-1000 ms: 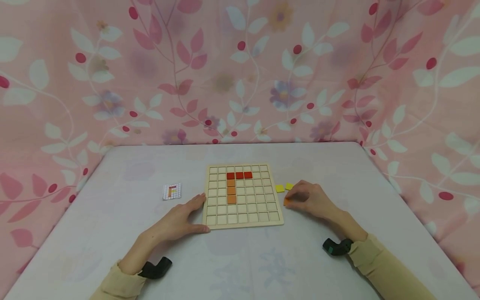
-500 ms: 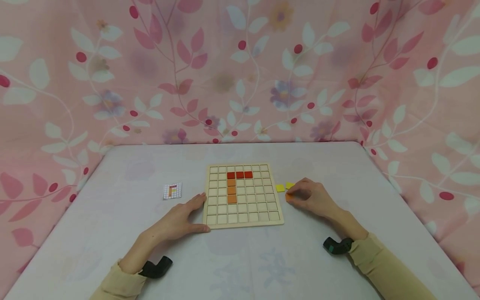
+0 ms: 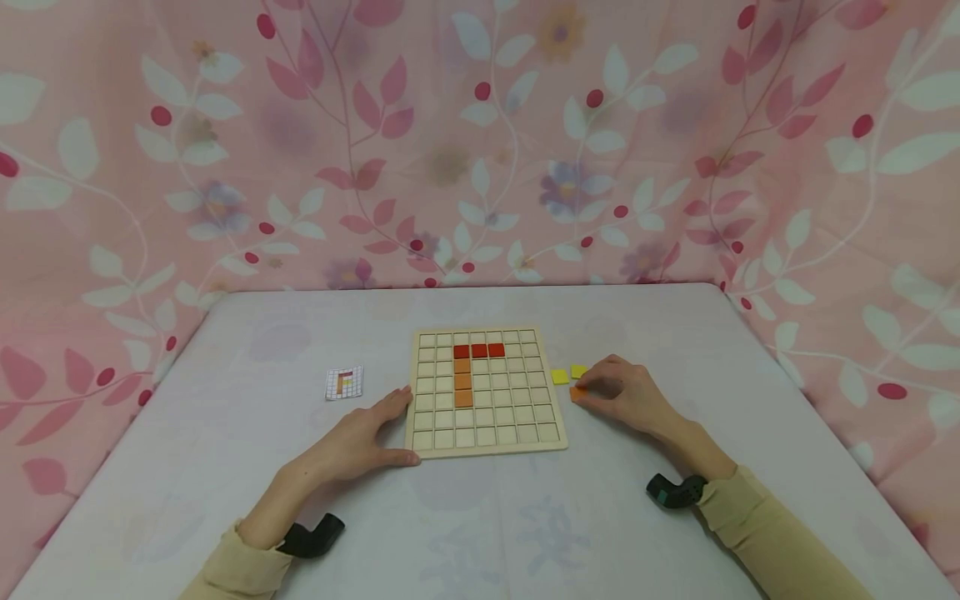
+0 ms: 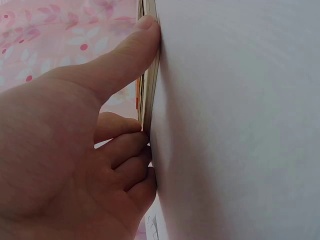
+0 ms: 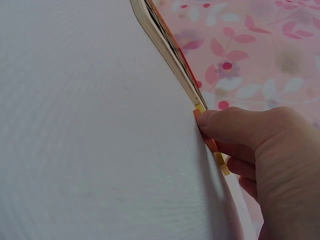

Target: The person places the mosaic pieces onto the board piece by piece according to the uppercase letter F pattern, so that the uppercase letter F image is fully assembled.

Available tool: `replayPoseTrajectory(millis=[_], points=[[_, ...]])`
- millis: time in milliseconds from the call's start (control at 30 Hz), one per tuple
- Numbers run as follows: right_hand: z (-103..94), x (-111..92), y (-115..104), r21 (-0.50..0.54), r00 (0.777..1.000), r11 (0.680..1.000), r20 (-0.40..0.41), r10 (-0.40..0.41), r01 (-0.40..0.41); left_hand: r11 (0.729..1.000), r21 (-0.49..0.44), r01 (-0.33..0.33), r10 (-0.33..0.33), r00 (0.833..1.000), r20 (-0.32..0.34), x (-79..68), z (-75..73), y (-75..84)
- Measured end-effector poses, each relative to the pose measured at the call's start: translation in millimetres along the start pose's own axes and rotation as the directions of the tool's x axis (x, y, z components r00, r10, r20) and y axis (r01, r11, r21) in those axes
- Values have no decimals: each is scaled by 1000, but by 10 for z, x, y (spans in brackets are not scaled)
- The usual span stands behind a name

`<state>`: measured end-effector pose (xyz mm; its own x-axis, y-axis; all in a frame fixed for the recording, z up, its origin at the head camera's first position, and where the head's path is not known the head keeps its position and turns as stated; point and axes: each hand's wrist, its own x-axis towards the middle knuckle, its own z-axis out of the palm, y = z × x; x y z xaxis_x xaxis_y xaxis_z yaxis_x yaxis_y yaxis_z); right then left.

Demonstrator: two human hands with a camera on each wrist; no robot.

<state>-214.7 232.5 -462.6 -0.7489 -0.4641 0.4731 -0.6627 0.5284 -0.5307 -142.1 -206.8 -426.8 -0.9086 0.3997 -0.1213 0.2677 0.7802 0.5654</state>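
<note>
In the head view my right hand (image 3: 618,394) pinches an orange square tile (image 3: 577,394) between thumb and fingertips, just right of the wooden grid board (image 3: 517,414). The right wrist view shows this tile (image 5: 197,118) tilted under the thumb, low over the tabletop. Two yellow tiles (image 3: 560,377) lie just beyond it, beside the board. On the board, several red tiles (image 3: 479,351) form a short row, with a column of orange tiles (image 3: 463,382) below its left end. My left hand (image 3: 352,442) rests against the board's left edge, thumb at the near left corner.
Left of the board lies a small printed card (image 3: 344,383) with a coloured grid pattern. A pale patterned cloth (image 3: 480,517) covers the table. Behind it hangs a pink floral curtain (image 3: 450,150). Black wrist devices (image 3: 311,536) sit below both hands.
My right hand has shifted slightly away from me and right with the orange tile, which now sits nearer the yellow tiles and flatter. The left hand and board stay put.
</note>
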Motion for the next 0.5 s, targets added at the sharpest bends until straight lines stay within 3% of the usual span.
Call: replayPoseTrajectory(millis=[500], points=[[-5, 22, -27, 17, 1000, 1000, -9, 20, -20, 1000, -3, -8, 8, 1000, -6, 2, 6, -11]])
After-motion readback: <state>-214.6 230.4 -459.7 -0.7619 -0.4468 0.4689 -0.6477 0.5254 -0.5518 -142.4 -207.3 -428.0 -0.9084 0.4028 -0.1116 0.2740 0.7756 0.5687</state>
